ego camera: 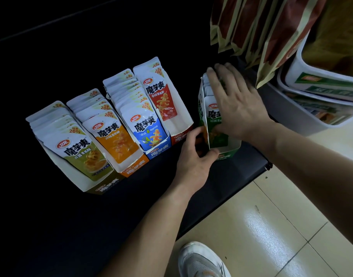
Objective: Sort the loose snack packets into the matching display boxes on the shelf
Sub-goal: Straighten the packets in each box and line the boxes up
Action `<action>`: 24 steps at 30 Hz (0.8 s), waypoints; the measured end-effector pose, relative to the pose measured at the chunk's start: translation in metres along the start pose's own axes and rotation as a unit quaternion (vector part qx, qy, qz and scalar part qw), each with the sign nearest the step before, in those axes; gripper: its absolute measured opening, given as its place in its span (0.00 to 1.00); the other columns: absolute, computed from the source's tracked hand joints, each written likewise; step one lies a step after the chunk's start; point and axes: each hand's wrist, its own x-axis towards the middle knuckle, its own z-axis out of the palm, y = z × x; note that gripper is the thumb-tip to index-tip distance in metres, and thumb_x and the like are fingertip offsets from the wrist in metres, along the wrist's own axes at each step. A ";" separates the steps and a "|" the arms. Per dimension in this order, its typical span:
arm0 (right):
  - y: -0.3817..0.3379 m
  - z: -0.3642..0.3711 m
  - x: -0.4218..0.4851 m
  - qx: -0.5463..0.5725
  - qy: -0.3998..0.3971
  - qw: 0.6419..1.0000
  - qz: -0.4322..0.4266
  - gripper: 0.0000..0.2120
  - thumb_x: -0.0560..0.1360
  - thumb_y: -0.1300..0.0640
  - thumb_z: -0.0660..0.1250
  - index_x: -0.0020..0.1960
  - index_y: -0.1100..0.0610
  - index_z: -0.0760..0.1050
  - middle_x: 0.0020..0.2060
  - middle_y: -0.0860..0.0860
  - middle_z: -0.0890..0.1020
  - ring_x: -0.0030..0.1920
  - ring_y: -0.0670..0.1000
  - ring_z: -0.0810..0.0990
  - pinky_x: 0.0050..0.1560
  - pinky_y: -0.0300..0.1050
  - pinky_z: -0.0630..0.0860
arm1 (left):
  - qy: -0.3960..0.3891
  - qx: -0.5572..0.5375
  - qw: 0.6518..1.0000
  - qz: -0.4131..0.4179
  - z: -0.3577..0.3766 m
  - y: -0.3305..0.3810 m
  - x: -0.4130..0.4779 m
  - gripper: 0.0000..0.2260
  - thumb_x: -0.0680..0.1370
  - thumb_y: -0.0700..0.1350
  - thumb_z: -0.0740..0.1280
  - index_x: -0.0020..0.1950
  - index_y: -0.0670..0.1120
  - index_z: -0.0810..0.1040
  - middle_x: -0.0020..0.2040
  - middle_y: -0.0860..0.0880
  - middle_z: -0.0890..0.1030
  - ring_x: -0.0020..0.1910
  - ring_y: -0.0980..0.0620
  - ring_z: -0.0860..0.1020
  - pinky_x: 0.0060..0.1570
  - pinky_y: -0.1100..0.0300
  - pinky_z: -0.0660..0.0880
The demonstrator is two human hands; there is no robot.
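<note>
- At the far left, the olive box (108, 185) is standing full, its packets (85, 154) leaning back in a neat row. We are judging this one finished.
- Next to it, the orange box (132, 169) and the blue box (158, 151) are touching side by side, each holding a full row too.
- The red box (180, 137) is showing only a packet or two at its back, with bare white bottom in front, so it is leaving room for more.
- Our left hand (193, 156) is curling round the front left corner of the green box (226, 154), thumb on the front wall, holding it firmly.
- The green box is standing apart from the red one, turned at an angle near the right end of the shelf (221, 186), with the green packets (212, 114) upright inside.
- Our right hand (237, 108) is lying flat over those packets, fingers straight and spread wide, pressing them back and gripping nothing.
- We are seeing no loose packets anywhere, so we are judging the sorting nearly done. Squaring the green box into line looks like the remaining step.
- The shelf is offering open dark surface in front of the boxes and in the gap beside the red one, while its right edge is running just beside the green box.
- Hanging bags (261, 27) are crowding close above our right hand, white tubs (311, 80) are sitting beyond the edge, and the floor (271, 226) and a shoe (201, 260) are showing below.
</note>
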 end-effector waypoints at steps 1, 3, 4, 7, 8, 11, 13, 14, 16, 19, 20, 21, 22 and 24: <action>0.001 -0.001 0.001 0.009 -0.017 1.000 0.001 0.66 0.57 0.42 0.82 0.81 0.59 0.46 0.78 0.58 0.57 0.79 0.58 0.54 0.73 0.58 0.65 | -0.002 -0.001 1.000 0.001 0.000 -0.001 0.000 0.25 0.77 0.44 0.72 0.70 0.62 0.70 0.66 0.55 0.76 0.63 0.58 0.77 0.59 0.67 0.75; 0.002 -0.005 0.005 0.027 -0.035 0.999 0.001 0.66 0.56 0.42 0.83 0.80 0.58 0.46 0.76 0.58 0.58 0.77 0.60 0.56 0.70 0.59 0.69 | 0.000 -0.005 1.000 0.001 0.001 -0.002 -0.001 0.25 0.76 0.45 0.72 0.68 0.64 0.69 0.66 0.56 0.76 0.64 0.57 0.77 0.62 0.61 0.76; 0.002 -0.007 0.007 0.027 -0.034 0.999 0.003 0.64 0.57 0.43 0.83 0.80 0.58 0.48 0.74 0.59 0.61 0.74 0.62 0.59 0.66 0.59 0.72 | 0.000 -0.006 1.000 -0.001 0.001 -0.002 -0.001 0.25 0.76 0.45 0.72 0.68 0.65 0.69 0.66 0.56 0.76 0.64 0.56 0.77 0.62 0.61 0.76; -0.002 -0.017 0.010 0.009 -0.025 1.000 0.012 0.55 0.57 0.45 0.83 0.75 0.59 0.59 0.64 0.60 0.67 0.63 0.64 0.67 0.57 0.59 0.74 | -0.001 -0.010 1.000 0.000 0.000 -0.001 -0.002 0.25 0.76 0.44 0.73 0.65 0.68 0.69 0.66 0.55 0.76 0.63 0.56 0.77 0.63 0.60 0.76; -0.003 -0.019 0.010 0.010 -0.033 0.999 0.016 0.51 0.57 0.45 0.83 0.72 0.59 0.63 0.62 0.60 0.68 0.61 0.63 0.68 0.56 0.59 0.73 | 0.001 -0.010 1.000 0.001 0.000 -0.002 -0.002 0.25 0.76 0.45 0.73 0.64 0.69 0.69 0.66 0.55 0.76 0.63 0.57 0.77 0.63 0.59 0.76; -0.004 -0.025 0.011 0.030 -0.076 0.997 0.013 0.45 0.58 0.45 0.83 0.68 0.56 0.66 0.60 0.58 0.72 0.60 0.61 0.72 0.54 0.56 0.72 | 0.004 -0.010 1.000 -0.002 0.000 -0.002 -0.001 0.25 0.75 0.45 0.74 0.62 0.70 0.70 0.66 0.55 0.76 0.64 0.57 0.77 0.65 0.56 0.76; -0.002 -0.029 0.013 0.026 -0.089 0.996 -0.001 0.44 0.59 0.45 0.82 0.69 0.55 0.66 0.57 0.57 0.78 0.56 0.61 0.77 0.48 0.52 0.72 | 0.003 -0.005 1.000 -0.003 0.001 -0.002 -0.001 0.25 0.75 0.46 0.74 0.65 0.67 0.70 0.66 0.55 0.76 0.64 0.56 0.77 0.65 0.54 0.76; -0.001 -0.030 0.015 0.016 -0.095 0.995 -0.009 0.45 0.60 0.45 0.82 0.70 0.54 0.65 0.56 0.57 0.80 0.54 0.61 0.79 0.44 0.49 0.71 | 0.001 -0.004 1.000 -0.003 0.001 -0.002 -0.001 0.25 0.75 0.46 0.74 0.66 0.66 0.70 0.66 0.55 0.76 0.64 0.56 0.77 0.66 0.53 0.76; 0.001 -0.032 0.020 0.005 -0.116 0.993 -0.022 0.46 0.61 0.44 0.81 0.72 0.52 0.64 0.55 0.57 0.81 0.52 0.61 0.81 0.42 0.48 0.69 | 0.000 -0.004 1.000 -0.005 0.001 -0.002 0.000 0.26 0.74 0.48 0.74 0.67 0.65 0.70 0.66 0.55 0.76 0.64 0.56 0.77 0.66 0.53 0.75; -0.001 -0.035 0.025 0.005 -0.129 0.991 -0.026 0.46 0.60 0.43 0.82 0.71 0.51 0.63 0.52 0.56 0.82 0.52 0.61 0.82 0.42 0.49 0.69 | -0.003 0.001 1.000 -0.011 0.000 -0.001 -0.001 0.26 0.73 0.48 0.75 0.67 0.65 0.70 0.66 0.55 0.77 0.63 0.57 0.78 0.66 0.54 0.75; -0.003 -0.036 0.025 -0.002 -0.127 0.992 -0.024 0.45 0.60 0.43 0.81 0.70 0.51 0.64 0.51 0.56 0.82 0.51 0.61 0.82 0.44 0.49 0.68 | -0.003 0.001 1.000 -0.014 0.000 0.000 -0.001 0.27 0.73 0.48 0.75 0.67 0.65 0.70 0.65 0.55 0.77 0.63 0.58 0.78 0.65 0.55 0.76; -0.004 -0.037 0.024 -0.010 -0.121 0.992 -0.020 0.44 0.61 0.43 0.80 0.70 0.51 0.64 0.50 0.55 0.82 0.50 0.60 0.82 0.46 0.49 0.68 | -0.003 0.002 1.000 -0.018 0.000 0.001 -0.001 0.27 0.73 0.48 0.75 0.68 0.64 0.70 0.65 0.55 0.77 0.62 0.58 0.78 0.64 0.56 0.76; -0.005 -0.038 0.022 -0.019 -0.116 0.993 -0.018 0.42 0.61 0.43 0.80 0.69 0.51 0.65 0.48 0.54 0.82 0.49 0.60 0.82 0.48 0.49 0.68 | -0.003 0.006 1.000 -0.023 0.000 0.001 -0.001 0.27 0.73 0.47 0.76 0.68 0.63 0.70 0.65 0.54 0.77 0.62 0.59 0.78 0.63 0.58 0.76; -0.008 -0.039 0.017 -0.025 -0.116 0.993 -0.022 0.40 0.63 0.43 0.78 0.68 0.51 0.64 0.41 0.51 0.78 0.46 0.59 0.82 0.49 0.50 0.69 | 0.003 0.008 1.000 -0.027 0.000 0.004 -0.001 0.28 0.72 0.47 0.75 0.68 0.62 0.70 0.65 0.54 0.77 0.62 0.58 0.78 0.64 0.57 0.76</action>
